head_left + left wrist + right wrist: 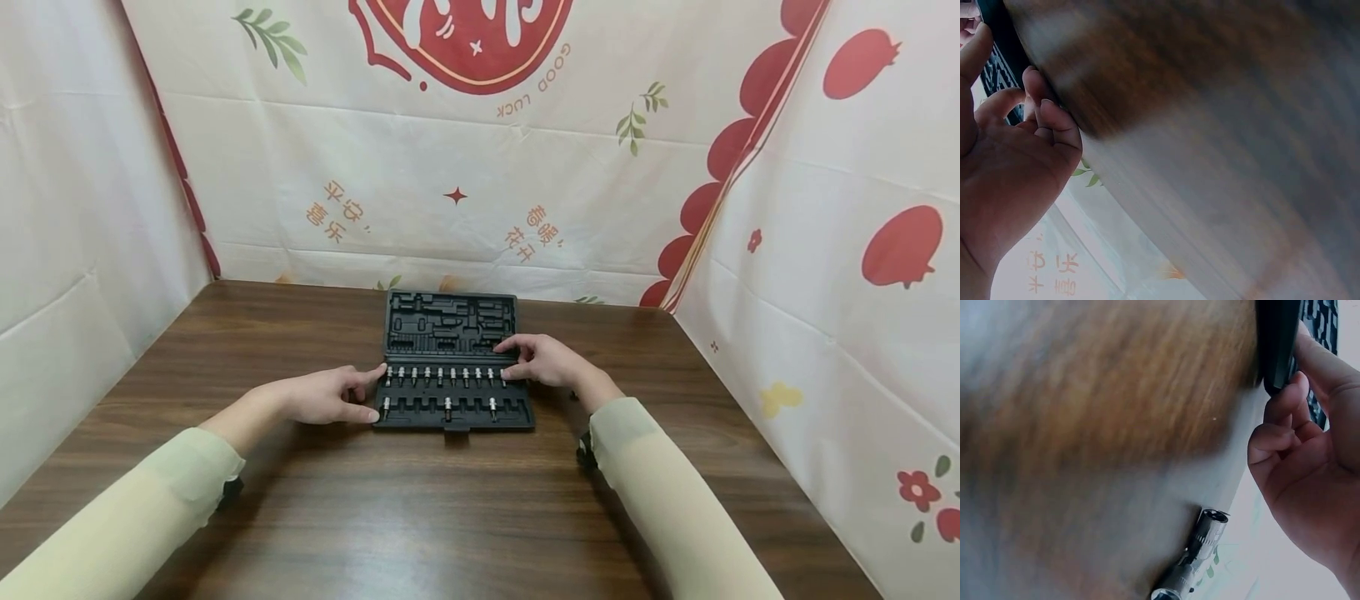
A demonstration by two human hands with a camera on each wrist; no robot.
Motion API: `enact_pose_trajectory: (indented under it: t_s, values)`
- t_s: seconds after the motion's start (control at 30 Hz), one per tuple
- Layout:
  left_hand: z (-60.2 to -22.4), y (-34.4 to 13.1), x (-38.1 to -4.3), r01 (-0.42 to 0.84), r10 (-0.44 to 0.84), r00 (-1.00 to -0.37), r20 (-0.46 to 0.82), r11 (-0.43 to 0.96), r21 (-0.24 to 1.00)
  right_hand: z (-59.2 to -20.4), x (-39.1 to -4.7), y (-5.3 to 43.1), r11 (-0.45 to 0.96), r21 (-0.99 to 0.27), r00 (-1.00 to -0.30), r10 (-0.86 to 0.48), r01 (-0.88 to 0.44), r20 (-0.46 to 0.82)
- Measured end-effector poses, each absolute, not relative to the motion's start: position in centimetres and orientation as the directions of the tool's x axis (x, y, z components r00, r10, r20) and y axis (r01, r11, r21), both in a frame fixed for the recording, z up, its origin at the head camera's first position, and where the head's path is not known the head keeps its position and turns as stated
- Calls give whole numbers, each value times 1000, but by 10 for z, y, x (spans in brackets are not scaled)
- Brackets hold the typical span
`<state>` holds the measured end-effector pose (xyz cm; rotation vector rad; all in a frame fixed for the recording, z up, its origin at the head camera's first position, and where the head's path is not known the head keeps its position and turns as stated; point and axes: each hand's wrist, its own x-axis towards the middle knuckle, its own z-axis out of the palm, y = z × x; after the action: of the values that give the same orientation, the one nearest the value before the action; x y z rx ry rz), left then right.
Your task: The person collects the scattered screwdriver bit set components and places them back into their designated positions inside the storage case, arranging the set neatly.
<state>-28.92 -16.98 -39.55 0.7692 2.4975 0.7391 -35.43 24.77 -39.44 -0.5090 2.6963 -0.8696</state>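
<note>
A black socket case [454,428] lies unfolded on the table, lid at the back. A row of silver bit sockets [452,374] stands along the base's back part, with several more in the front row. At the left edge my left hand [322,395] touches the case with forefinger and thumb spread; the other fingers curl loosely. My right hand [551,362] is over the right edge, its thumb at the rightmost socket and its forefinger by the lid's lower corner. In the right wrist view its other fingers [1272,440] bend beside the case wall, holding nothing visible.
Shiny metal sockets [1207,531] lie on the table beyond the right hand in the right wrist view. A brown wooden table [420,517] carries everything. Printed cloth [450,225] hangs behind it and on both sides.
</note>
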Motion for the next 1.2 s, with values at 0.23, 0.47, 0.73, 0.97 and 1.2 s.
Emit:
enact_pose_trajectory:
  t_s: [0.23,0.47,0.73,0.97,1.2]
  values:
    - [-397,-170,-290,372,600,-763,-241,712,596,-387,-350,263,719,-640,-899,-426,-270,-99]
    - [-395,-168,-292,376,597,-765,-243,720,583,-373,-340,294,712,-661,-925,-375,-238,-71]
    - [-396,-168,-291,367,596,-765,-244,715,594,-374,-327,336,732,-654,-948,-311,-189,-73]
    - [-395,-169,-290,373,601,-763,-239,710,597,-382,-316,369,731,-665,-957,-278,-151,-88]
    - [-396,-169,-292,379,604,-761,-238,711,592,-383,-309,390,763,-625,-962,-265,-166,-68]
